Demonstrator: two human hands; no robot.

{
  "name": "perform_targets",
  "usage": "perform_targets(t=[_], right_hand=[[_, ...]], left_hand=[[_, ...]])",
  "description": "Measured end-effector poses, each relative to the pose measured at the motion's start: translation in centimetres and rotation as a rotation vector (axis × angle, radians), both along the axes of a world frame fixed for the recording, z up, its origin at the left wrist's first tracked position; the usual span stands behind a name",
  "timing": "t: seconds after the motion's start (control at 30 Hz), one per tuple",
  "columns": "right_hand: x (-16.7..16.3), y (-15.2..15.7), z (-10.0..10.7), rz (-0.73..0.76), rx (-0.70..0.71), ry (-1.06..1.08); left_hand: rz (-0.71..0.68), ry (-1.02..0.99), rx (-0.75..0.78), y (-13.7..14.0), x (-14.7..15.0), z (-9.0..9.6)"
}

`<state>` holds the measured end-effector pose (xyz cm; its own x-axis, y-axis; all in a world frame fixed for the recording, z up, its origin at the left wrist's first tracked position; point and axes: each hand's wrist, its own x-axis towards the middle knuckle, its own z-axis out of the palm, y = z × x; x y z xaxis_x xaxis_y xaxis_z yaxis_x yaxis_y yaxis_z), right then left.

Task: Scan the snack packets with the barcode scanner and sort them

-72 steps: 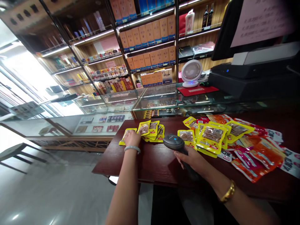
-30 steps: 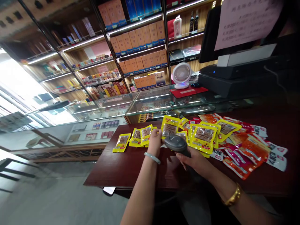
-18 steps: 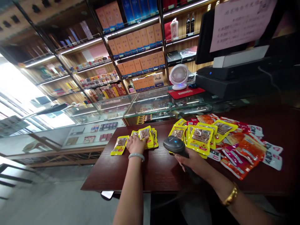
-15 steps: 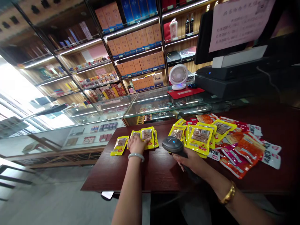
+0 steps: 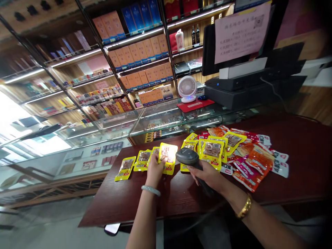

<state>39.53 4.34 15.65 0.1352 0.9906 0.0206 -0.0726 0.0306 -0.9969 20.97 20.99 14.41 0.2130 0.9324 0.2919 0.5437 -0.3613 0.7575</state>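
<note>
Between the thumb and fingers of my left hand (image 5: 155, 170) is a yellow snack packet (image 5: 168, 154), lifted a little and lit brightly by the scanner's light. My right hand (image 5: 206, 174) is wrapped round the handle of a dark grey barcode scanner (image 5: 187, 156), its head facing that packet. Other yellow packets (image 5: 143, 157) overlap just behind and left of my left hand, and a single yellow packet (image 5: 125, 168) lies at the far left. Beyond the scanner rests a pile of yellow packets (image 5: 211, 149), partly hidden by it.
Orange, pink and white packets (image 5: 256, 157) spread over the right of the dark wooden table (image 5: 114, 202). Behind stands a glass display counter (image 5: 155, 119) with a small fan (image 5: 187, 88) on a red mat (image 5: 194, 105). A monitor (image 5: 209, 48) with a paper notice stands at the back right.
My left hand has gone from lying over the yellow packets to pinching one, raised before the scanner. Bright light now falls on that packet. The view has shifted slightly right.
</note>
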Motion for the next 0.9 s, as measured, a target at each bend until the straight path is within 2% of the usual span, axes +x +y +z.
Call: perform_targets(t=[0.1,0.2,0.27,0.33,0.4,0.47,0.57,0.73,0.9], right_hand=[[0.2,-0.4,0.3,-0.005,0.001,-0.006],[0.3,-0.6,0.3,-0.026,0.008,-0.018],[0.3,-0.7,0.3,-0.027,0.016,-0.020],[0.4,-0.8,0.1,-0.016,0.018,-0.021],[0.4,-0.8,-0.1,-0.005,0.012,-0.019],[0.3,-0.8,-0.3,-0.003,0.007,-0.009],[0.0,-0.7,-0.6,0.002,-0.009,-0.016],[-0.3,-0.4,-1.2,0.017,-0.019,-0.023],[-0.2,-0.3,-1.0,0.002,-0.024,-0.046]], left_hand=[[-0.026,-0.113,-0.062,-0.4,2.8,-0.3],[-0.161,-0.241,-0.173,-1.0,6.0,-0.6],[-0.237,-0.225,-0.156,-1.0,6.9,-0.6],[-0.171,-0.035,-0.025,-0.5,6.1,-0.3],[0.028,0.272,0.097,0.5,4.1,0.4],[0.218,0.539,0.087,1.6,1.7,1.1],[0.299,0.736,-0.005,3.0,-0.8,1.9],[0.225,0.728,0.002,3.2,-1.2,1.6],[0.070,0.425,-0.030,1.8,-0.8,0.1]])
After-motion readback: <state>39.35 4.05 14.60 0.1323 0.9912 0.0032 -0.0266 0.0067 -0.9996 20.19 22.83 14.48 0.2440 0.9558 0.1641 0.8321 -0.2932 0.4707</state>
